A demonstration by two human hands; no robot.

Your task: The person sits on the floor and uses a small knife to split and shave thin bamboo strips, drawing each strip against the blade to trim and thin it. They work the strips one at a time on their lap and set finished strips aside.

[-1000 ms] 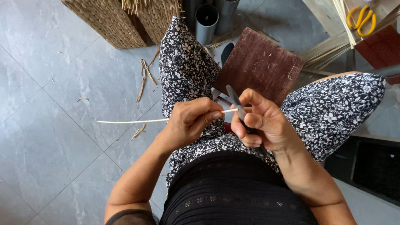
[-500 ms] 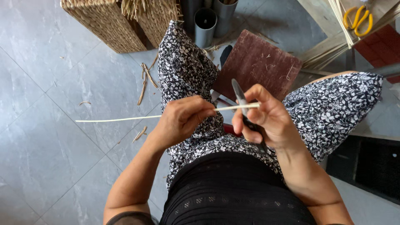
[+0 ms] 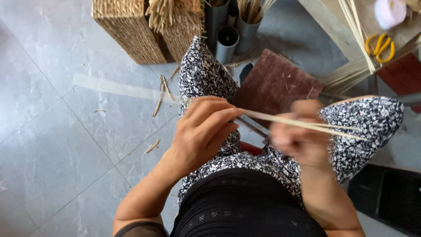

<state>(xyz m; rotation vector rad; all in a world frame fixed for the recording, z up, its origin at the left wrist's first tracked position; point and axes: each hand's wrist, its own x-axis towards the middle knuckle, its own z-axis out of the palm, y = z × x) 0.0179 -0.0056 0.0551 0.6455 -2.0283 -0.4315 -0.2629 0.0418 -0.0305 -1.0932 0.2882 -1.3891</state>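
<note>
- The left hand (image 3: pixel 204 131) pinches a thin pale strip (image 3: pixel 302 125) over the lap, fingers curled around its left end.
- The right hand (image 3: pixel 300 140) is blurred; it seems clenched on the strip, which runs right across the patterned knee (image 3: pixel 372 118).
- Beyond lie a brown board (image 3: pixel 276 83) and woven baskets (image 3: pixel 131 28) on the floor (image 3: pixel 52 131).

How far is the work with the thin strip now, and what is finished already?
Done: short trimmings lie on the grey floor. In hand: the left hand pinches a pale thin strip, and the blurred right hand holds it too, with a dark tool under it. Left: more strips wait beside yellow scissors.
</note>
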